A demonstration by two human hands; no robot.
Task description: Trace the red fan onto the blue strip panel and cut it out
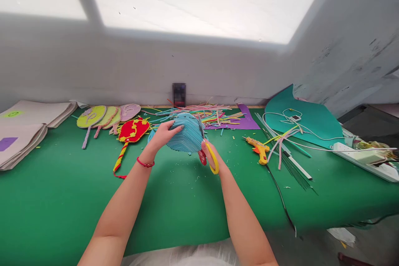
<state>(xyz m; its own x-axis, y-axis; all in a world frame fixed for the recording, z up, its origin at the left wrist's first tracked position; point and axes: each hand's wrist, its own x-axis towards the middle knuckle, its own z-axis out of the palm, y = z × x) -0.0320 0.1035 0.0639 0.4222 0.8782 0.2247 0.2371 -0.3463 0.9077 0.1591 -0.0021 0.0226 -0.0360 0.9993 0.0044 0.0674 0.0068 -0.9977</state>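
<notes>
My left hand (163, 134) grips the left side of a blue fan-shaped piece (186, 135) built from rows of pipe cleaners, its thumb lying across the top. In my right hand (212, 156) is a pair of scissors (213, 163) with one yellow and one red handle loop. The blades point upward along the right edge of the blue piece. Whether they are parted cannot be made out. Small blue clippings lie on the green table (177, 203) beneath.
Finished round fans (92, 116) and a red fan (134, 130) lie to the left, near paper stacks (37, 116). Behind are loose pipe cleaners (215, 112) and a phone (179, 94). A yellow glue gun (262, 151), wires (294, 170) and a power strip (364, 162) lie right.
</notes>
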